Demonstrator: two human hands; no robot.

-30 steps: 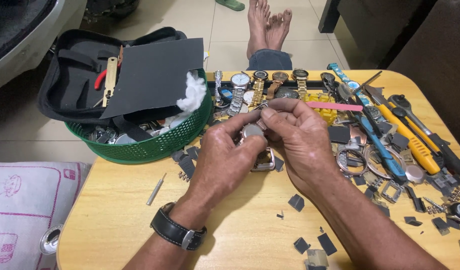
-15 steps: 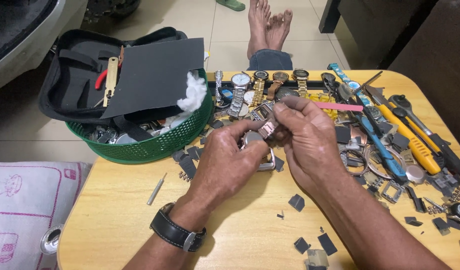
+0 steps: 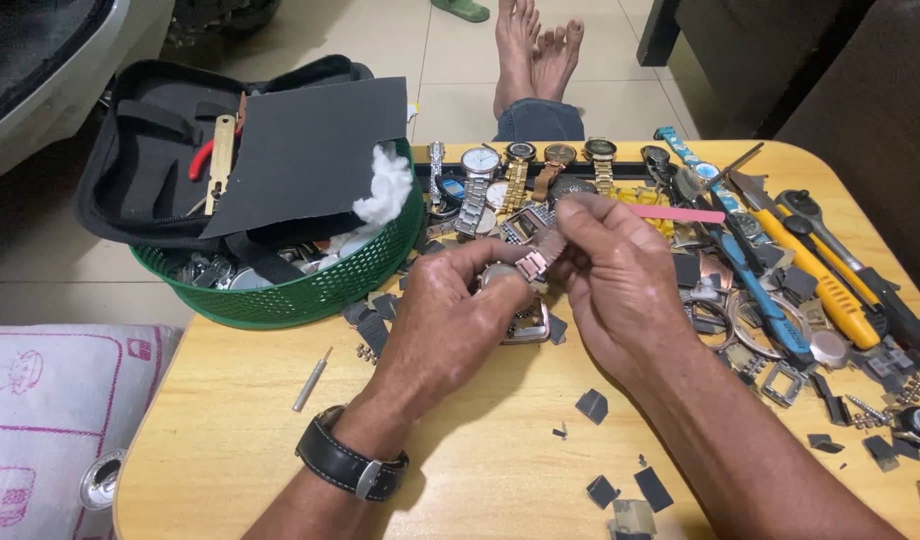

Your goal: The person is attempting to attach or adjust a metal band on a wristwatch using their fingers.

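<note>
The person's left hand [image 3: 450, 320] was closed around a wristwatch [image 3: 502, 275] above the middle of the wooden table [image 3: 230, 420], thumb and fingers clamped over the case so that only part of the pale dial showed; the right hand [image 3: 620, 285] pinched the metal bracelet end [image 3: 533, 262] between thumb and forefinger, right where it met the case. Both hands were therefore grasping the same watch, held just clear of the tabletop; a second square metal piece [image 3: 525, 328] lay beneath the hands, touching the table.

Judged from the hold, the step in hand was the fitting or freeing of the bracelet at the lug; which of the two could not be told, the joint being hidden by the fingers. The next move would call for a steady clamp on the case and fine alignment of the link end with the lug, since the part was small and likely to slip.

Surroundings: a green basket [image 3: 310, 290] with an open black tool case [image 3: 150, 170] to the left; a row of watches [image 3: 520, 165] along the far edge; screwdrivers and pliers [image 3: 820, 270] to the right; a small pin tool [image 3: 311, 379] near the left wrist; dark scraps [image 3: 592, 405] were scattered on the near side.
</note>
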